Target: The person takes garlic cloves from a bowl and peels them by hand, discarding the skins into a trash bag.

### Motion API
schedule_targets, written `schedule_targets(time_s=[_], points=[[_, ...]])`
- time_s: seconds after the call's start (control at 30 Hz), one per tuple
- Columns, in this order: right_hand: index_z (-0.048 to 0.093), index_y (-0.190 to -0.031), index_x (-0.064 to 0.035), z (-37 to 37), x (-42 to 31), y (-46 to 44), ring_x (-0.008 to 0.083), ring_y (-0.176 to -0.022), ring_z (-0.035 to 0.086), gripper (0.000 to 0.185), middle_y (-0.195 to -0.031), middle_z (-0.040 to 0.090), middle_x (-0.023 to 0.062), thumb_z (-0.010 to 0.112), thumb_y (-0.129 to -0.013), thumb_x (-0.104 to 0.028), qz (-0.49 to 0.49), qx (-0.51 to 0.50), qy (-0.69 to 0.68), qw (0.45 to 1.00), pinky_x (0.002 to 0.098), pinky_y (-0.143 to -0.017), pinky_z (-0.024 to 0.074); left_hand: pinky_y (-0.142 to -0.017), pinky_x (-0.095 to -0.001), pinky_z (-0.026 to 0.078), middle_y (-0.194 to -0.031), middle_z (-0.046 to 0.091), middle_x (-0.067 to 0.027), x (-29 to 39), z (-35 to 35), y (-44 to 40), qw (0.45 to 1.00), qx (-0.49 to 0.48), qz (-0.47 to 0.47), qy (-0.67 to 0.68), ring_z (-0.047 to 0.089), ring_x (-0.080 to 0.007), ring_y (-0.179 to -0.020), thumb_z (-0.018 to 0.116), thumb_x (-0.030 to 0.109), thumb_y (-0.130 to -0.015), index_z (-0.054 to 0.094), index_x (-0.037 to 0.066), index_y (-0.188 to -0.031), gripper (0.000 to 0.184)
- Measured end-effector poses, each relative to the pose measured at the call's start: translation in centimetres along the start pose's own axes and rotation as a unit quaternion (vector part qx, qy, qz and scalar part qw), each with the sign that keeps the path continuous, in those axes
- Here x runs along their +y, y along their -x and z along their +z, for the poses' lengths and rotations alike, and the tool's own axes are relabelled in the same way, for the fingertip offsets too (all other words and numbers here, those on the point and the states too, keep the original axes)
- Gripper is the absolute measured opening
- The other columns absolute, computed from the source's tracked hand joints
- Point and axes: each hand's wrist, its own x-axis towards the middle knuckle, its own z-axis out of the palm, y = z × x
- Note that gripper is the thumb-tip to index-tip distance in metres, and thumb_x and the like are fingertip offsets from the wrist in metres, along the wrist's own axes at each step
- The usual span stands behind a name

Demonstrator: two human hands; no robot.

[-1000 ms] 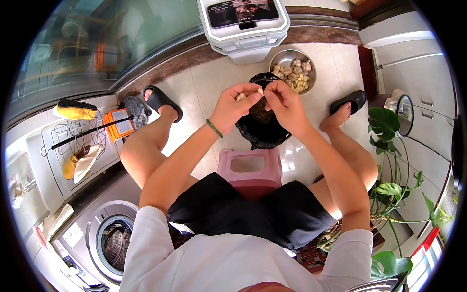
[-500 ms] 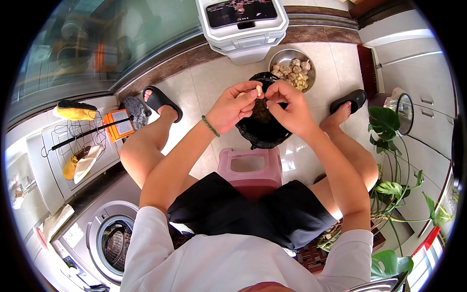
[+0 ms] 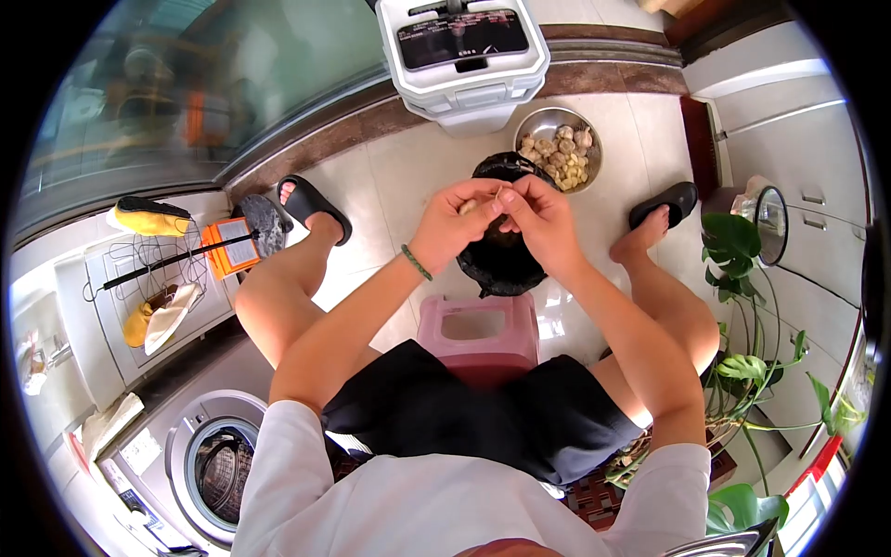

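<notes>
My left hand (image 3: 449, 226), with a green bead bracelet at its wrist, is closed on a pale garlic clove (image 3: 468, 206). The fingertips of my right hand (image 3: 546, 227) are pinched together and meet those of my left. A thin pale sliver shows between them, too small to name. Directly below both hands stands a bin lined with a black bag (image 3: 501, 275); its contents are mostly hidden. Beyond my right hand, a steel bowl (image 3: 598, 147) on the floor holds garlic bulbs (image 3: 568, 139) and loose cloves (image 3: 568, 171).
A pink stool (image 3: 478, 336) is between my legs. Ahead stands a grey-white container (image 3: 469, 93) with a dark panel on top. A washing machine (image 3: 218, 464) and wire rack (image 3: 153, 269) are at left, cabinets (image 3: 807, 232) and a leafy plant (image 3: 733, 243) at right.
My right hand has come in from slightly apart to touch my left fingertips. The clove has shifted from the left fingertips back into the fingers. The view has tilted slightly.
</notes>
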Motion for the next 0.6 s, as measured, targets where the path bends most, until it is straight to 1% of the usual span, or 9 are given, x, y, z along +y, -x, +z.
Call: schedule_targets(time_s=[0.03, 0.07, 0.17, 0.23, 0.33, 0.47, 0.53, 0.57, 0.6], points=[[0.059, -0.086, -0.0028, 0.3, 0.1, 0.1, 0.0041, -0.068, 0.055, 0.023, -0.076, 0.060, -0.0009, 0.061, -0.097, -0.023, -0.003, 0.024, 0.019, 1.000, 0.0208, -0.059, 0.0486, -0.051, -0.0202, 0.031, -0.076, 0.053, 0.0057, -0.3, 0.1, 0.0, 0.999, 0.004, -0.010, 0.030, 0.041, -0.0036, -0.059, 0.068, 0.020, -0.092, 0.064, 0.008, -0.114, 0.025], [0.059, -0.086, -0.0028, 0.4, 0.4, 0.0, 0.0041, -0.068, 0.055, 0.023, -0.076, 0.060, -0.0009, 0.061, -0.097, -0.023, -0.006, 0.021, 0.018, 1.000, 0.0208, -0.059, 0.0486, -0.051, -0.0202, 0.031, -0.076, 0.053, 0.0057, -0.5, 0.2, 0.0, 1.000, 0.006, -0.007, 0.029, 0.041, -0.0036, -0.059, 0.068, 0.020, -0.092, 0.064, 0.008, -0.114, 0.025], [0.058, -0.084, -0.0022, 0.7, 0.7, 0.2, 0.0047, -0.064, 0.052, 0.024, -0.072, 0.056, -0.0005, 0.058, -0.098, -0.022, -0.044, 0.041, 0.067, 0.996, 0.0216, -0.056, 0.0472, -0.051, -0.0198, 0.032, -0.078, 0.055, 0.0047, -1.3, 0.3, 0.0, 0.997, 0.009, -0.011, 0.082, 0.042, -0.0041, -0.059, 0.068, 0.018, -0.092, 0.064, 0.008, -0.110, 0.020], [0.055, -0.082, -0.0014, 1.3, 0.1, 0.5, 0.0057, -0.061, 0.050, 0.026, -0.070, 0.052, 0.0005, 0.054, -0.101, -0.020, -0.095, 0.067, 0.111, 0.987, 0.0227, -0.054, 0.0456, -0.051, -0.0200, 0.032, -0.079, 0.056, 0.0036, -1.8, 0.2, 0.0, 0.990, -0.025, -0.004, 0.139, 0.042, -0.0043, -0.059, 0.067, 0.014, -0.092, 0.064, 0.009, -0.106, 0.015], [0.054, -0.082, -0.0011, 1.3, 0.5, 0.6, 0.0064, -0.060, 0.049, 0.028, -0.071, 0.053, 0.0014, 0.050, -0.102, -0.019, -0.087, 0.073, 0.103, 0.988, 0.0233, -0.053, 0.0451, -0.051, -0.0201, 0.033, -0.080, 0.057, 0.0024, -1.8, 0.2, 0.1, 0.985, -0.030, -0.013, 0.170, 0.043, -0.0039, -0.060, 0.067, 0.012, -0.092, 0.063, 0.010, -0.104, 0.013], [0.054, -0.081, -0.0013, 1.2, 0.6, 0.4, 0.0061, -0.060, 0.049, 0.028, -0.070, 0.052, 0.0009, 0.050, -0.102, -0.019, -0.096, 0.095, 0.121, 0.983, 0.0235, -0.053, 0.0450, -0.051, -0.0201, 0.033, -0.080, 0.057, 0.0028, -1.2, 0.9, 0.3, 0.988, -0.028, -0.014, 0.154, 0.043, -0.0039, -0.060, 0.066, 0.013, -0.093, 0.063, 0.010, -0.106, 0.014], [0.053, -0.080, -0.0014, 1.4, 0.4, 0.2, 0.0064, -0.060, 0.049, 0.026, -0.068, 0.050, -0.0002, 0.049, -0.102, -0.016, -0.045, 0.095, 0.080, 0.991, 0.0236, -0.053, 0.0445, -0.052, -0.0193, 0.033, -0.079, 0.055, 0.0053, -0.9, 1.3, 0.4, 0.985, -0.018, -0.033, 0.167, 0.041, -0.0027, -0.059, 0.065, 0.014, -0.094, 0.062, 0.010, -0.108, 0.015], [0.053, -0.080, -0.0014, 1.4, 0.4, 0.3, 0.0064, -0.060, 0.049, 0.026, -0.068, 0.050, -0.0002, 0.049, -0.102, -0.016, -0.045, 0.094, 0.080, 0.991, 0.0236, -0.053, 0.0445, -0.052, -0.0193, 0.033, -0.079, 0.055, 0.0053, -1.1, 1.2, 0.5, 0.985, -0.018, -0.033, 0.167, 0.041, -0.0027, -0.059, 0.065, 0.014, -0.094, 0.062, 0.010, -0.108, 0.015], [0.054, -0.082, -0.0013, 1.4, 0.3, 0.1, 0.0064, -0.061, 0.049, 0.023, -0.071, 0.051, -0.0001, 0.052, -0.100, -0.014, -0.033, 0.093, 0.055, 0.994, 0.0231, -0.054, 0.0445, -0.052, -0.0186, 0.032, -0.079, 0.054, 0.0064, -1.0, 1.1, 0.4, 0.979, -0.028, -0.043, 0.199, 0.039, -0.0019, -0.059, 0.063, 0.015, -0.095, 0.061, 0.010, -0.109, 0.015]])
